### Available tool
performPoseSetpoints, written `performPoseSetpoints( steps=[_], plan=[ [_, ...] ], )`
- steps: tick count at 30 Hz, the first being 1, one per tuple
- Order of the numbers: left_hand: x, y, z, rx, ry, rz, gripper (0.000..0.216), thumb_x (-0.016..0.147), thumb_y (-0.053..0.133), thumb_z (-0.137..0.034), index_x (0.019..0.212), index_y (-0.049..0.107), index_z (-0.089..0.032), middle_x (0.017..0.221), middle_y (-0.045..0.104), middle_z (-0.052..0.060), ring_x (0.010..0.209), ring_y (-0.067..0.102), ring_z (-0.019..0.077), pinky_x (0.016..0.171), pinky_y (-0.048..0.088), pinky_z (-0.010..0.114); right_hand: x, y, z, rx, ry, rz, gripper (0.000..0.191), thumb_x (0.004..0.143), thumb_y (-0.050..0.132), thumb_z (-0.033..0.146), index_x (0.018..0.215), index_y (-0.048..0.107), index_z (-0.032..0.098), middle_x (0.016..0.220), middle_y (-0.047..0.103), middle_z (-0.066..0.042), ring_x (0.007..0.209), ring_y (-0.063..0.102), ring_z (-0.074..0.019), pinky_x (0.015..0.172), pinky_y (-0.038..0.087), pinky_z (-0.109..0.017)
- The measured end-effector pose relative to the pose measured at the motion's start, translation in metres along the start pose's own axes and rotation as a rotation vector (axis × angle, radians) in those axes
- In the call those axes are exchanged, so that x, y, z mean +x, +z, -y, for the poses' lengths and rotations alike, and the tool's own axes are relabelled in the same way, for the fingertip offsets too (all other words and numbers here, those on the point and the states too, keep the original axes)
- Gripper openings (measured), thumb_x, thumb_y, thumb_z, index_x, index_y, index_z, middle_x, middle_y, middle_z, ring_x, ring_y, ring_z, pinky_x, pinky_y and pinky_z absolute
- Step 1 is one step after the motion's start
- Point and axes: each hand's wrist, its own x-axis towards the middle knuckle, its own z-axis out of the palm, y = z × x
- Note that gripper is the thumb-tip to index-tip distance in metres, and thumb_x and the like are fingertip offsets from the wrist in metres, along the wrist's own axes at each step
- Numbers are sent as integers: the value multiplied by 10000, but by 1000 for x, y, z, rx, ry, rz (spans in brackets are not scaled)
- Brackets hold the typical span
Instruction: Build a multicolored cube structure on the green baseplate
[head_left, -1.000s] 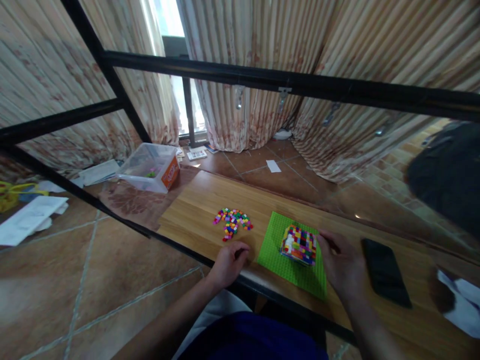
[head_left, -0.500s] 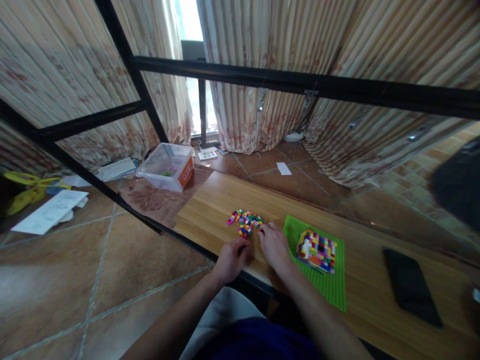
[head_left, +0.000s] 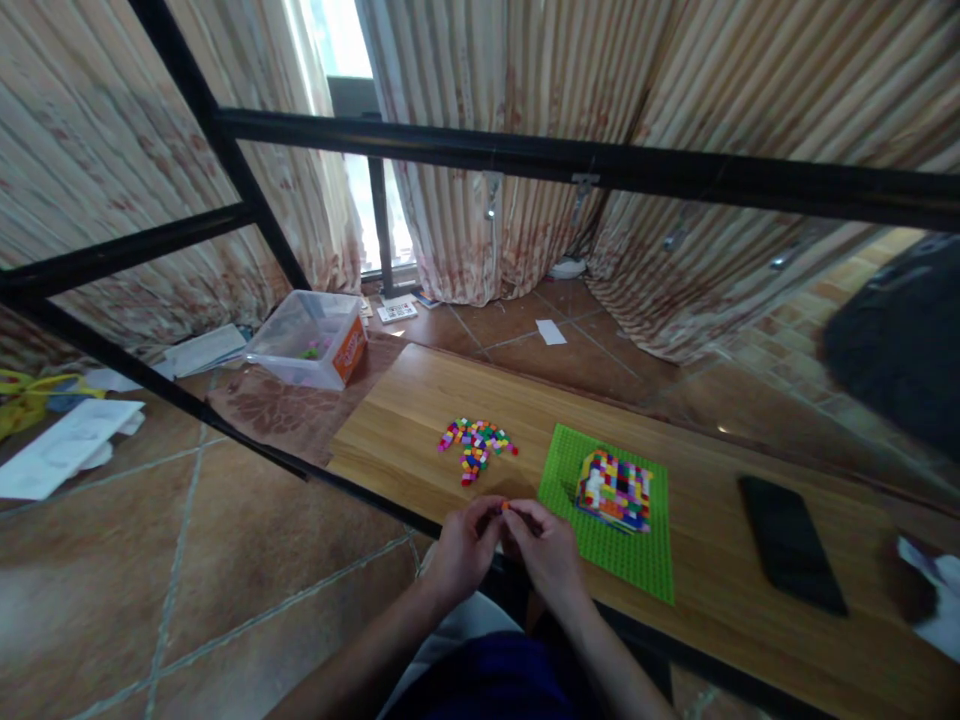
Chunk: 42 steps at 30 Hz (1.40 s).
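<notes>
An orange toy brick (head_left: 505,506) is pinched between the fingertips of my left hand (head_left: 466,548) and my right hand (head_left: 546,545), which meet over the near edge of the wooden table (head_left: 420,400). Just beyond them lies a loose heap of small coloured bricks (head_left: 476,440). To the right, a green baseplate (head_left: 559,470) carries a block built of many-coloured bricks (head_left: 615,490), with a dark gap in its top. Some of the fingers hide one another, so the brick shows only in part.
A black phone-like slab (head_left: 791,540) lies on the table's right. On the floor at left stand a clear plastic bin (head_left: 300,345) and a white tray-like piece (head_left: 60,445). A black metal frame bar (head_left: 450,145) crosses above the table, before striped curtains (head_left: 465,230).
My right hand has drawn back from the brick heap to meet my left hand, and an orange brick now shows between their fingertips. The camera view has shifted slightly to the right.
</notes>
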Motion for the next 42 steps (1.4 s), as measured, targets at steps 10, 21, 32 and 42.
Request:
performPoseSetpoints(
  steps=[10,21,32,42],
  plan=[
    [-4,5,-24,126,18,162,247,890,511,-203,981,740,-200,921,735,54,816,667,168,754,519,263,-23,-21,-2,-146,-285,-83,215,928,560,331,1010,744,257,936,738,-50,856,689,-185,769,545,-298],
    [-6,30,-23,-72,-201,220,202,873,545,-325,901,676,-173,635,631,-8,587,594,132,568,480,232,-36,-40,-2,-269,-396,-226,259,952,523,349,967,770,271,932,752,-69,877,701,-205,802,572,-334],
    [38,-2,-2,303,40,-24,226,879,521,-337,956,677,-193,903,728,51,724,676,173,744,556,320,15,-147,-10,-363,-243,-607,311,878,562,423,919,761,187,917,748,-98,835,675,-223,788,526,-355],
    [40,-6,9,324,28,22,256,892,511,-372,1009,665,-203,825,716,25,687,681,173,673,557,300,44,-159,-12,-330,-110,-526,252,800,605,397,853,779,222,883,770,-55,823,683,-219,784,514,-345]
  ],
)
